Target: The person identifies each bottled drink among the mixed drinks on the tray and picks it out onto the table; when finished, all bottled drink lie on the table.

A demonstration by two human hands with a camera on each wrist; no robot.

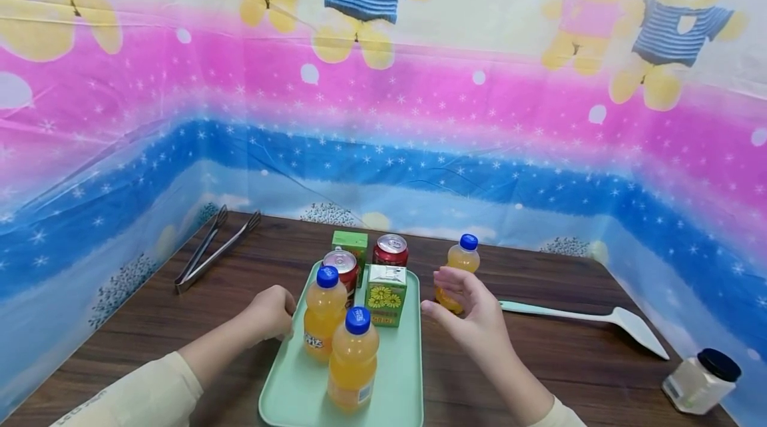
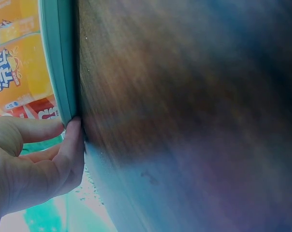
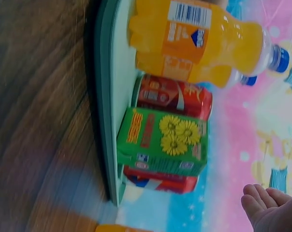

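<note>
I see tongs (image 1: 187,278) and spatula (image 1: 581,314); my left hand (image 2: 42,166) pinches the tray (image 1: 395,367); my right hand (image 1: 473,310), fingers extended, half-hides a bottle (image 1: 463,258).

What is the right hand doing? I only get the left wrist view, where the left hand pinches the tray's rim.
Observer: The right hand is open, holding nothing.
Operator: Is anything near it?
Observer: Yes, an orange drink bottle stands on the table, off the tray.
Operator: And farther right?
Observer: In the head view, a black-lidded jar sits near the right edge.
</note>
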